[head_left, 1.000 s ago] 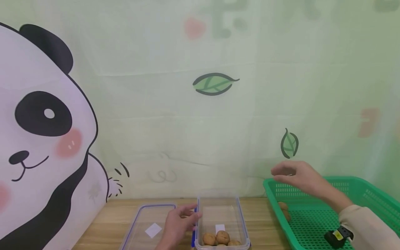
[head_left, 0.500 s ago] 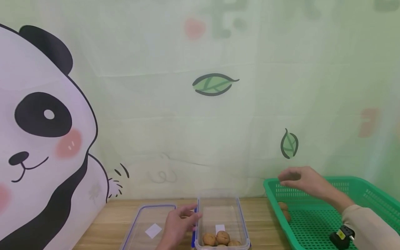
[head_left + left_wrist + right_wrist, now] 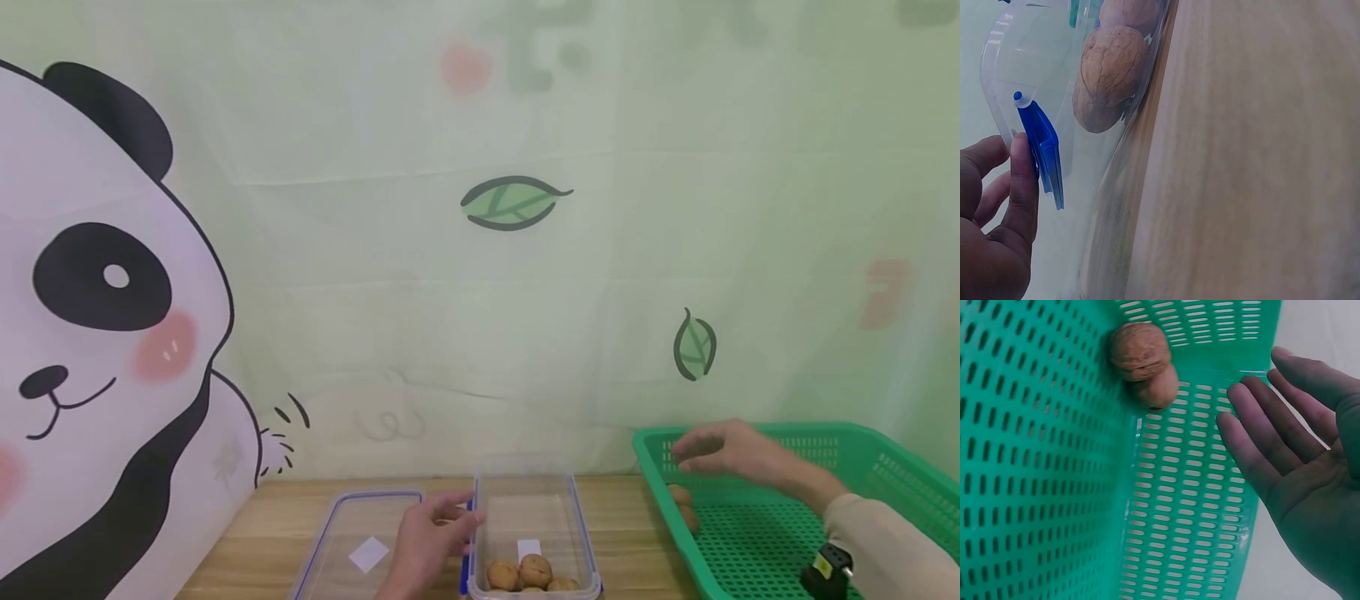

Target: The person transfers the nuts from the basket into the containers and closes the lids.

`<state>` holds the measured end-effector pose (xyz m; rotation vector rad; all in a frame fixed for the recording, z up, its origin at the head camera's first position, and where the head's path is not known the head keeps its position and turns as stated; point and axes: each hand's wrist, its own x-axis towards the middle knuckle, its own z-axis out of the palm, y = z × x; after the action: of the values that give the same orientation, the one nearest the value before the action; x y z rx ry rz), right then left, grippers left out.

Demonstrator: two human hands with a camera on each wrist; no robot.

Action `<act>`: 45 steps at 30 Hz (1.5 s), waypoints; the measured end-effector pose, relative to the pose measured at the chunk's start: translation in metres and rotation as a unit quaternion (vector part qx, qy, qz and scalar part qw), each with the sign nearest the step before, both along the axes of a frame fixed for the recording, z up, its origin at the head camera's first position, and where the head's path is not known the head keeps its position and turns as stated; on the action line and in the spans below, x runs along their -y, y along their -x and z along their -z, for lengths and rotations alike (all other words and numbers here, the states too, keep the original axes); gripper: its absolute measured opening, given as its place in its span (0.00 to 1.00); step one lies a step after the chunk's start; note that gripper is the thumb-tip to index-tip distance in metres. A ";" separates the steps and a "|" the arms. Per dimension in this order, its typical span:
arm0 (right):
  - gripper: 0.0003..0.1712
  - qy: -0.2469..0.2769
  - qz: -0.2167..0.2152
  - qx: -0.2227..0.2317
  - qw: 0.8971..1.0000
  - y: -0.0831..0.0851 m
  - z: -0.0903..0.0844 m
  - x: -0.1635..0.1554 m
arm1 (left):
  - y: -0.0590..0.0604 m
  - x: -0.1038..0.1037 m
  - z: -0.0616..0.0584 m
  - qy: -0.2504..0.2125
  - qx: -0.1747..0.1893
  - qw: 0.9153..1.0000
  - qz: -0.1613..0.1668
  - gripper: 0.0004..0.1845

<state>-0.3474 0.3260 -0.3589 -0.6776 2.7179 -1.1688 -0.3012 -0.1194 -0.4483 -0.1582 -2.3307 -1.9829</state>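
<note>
Fingers (image 3: 1254,434) near wrinkled walnuts (image 3: 1144,362)

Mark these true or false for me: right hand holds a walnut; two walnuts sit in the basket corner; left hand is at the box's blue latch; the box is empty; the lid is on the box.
1. The right hand holds a walnut. False: its fingers are straight and hold nothing, above the green basket.
2. Two walnuts sit in the basket corner. True.
3. The left hand is at the blue latch of the box. True: a finger lies against it.
4. The box is empty. False: it has several walnuts in it.
5. The lid is on the box. False: it lies on the table beside the box, to its left.
</note>
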 end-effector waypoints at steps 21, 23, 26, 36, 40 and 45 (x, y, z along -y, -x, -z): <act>0.11 -0.035 -0.046 0.067 0.996 0.005 0.023 0.004 | 0.002 0.000 0.001 -0.017 0.008 1.000 0.003 0.25; 0.12 -0.042 -0.043 0.069 0.996 0.004 0.023 0.005 | 0.002 0.000 0.001 -0.015 0.009 1.000 0.002 0.25; 0.13 -0.047 -0.040 0.076 0.995 0.003 0.023 0.007 | 0.002 0.000 0.001 -0.016 0.008 1.000 0.003 0.24; 0.08 -0.059 -0.056 0.085 0.993 0.001 0.026 0.006 | 0.002 0.001 0.003 -0.013 0.006 1.000 0.003 0.25; 0.11 -0.067 -0.056 0.093 0.992 -0.001 0.028 0.006 | 0.001 0.001 0.002 -0.014 0.002 1.000 0.007 0.25; 0.14 -0.075 -0.046 0.107 0.990 -0.001 0.028 0.007 | 0.001 0.001 0.002 -0.015 -0.001 1.000 0.010 0.25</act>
<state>-0.3463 0.3192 -0.3871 -0.6122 2.5356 -0.9452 -0.3025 -0.1202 -0.4500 -0.1824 -2.3056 -2.0256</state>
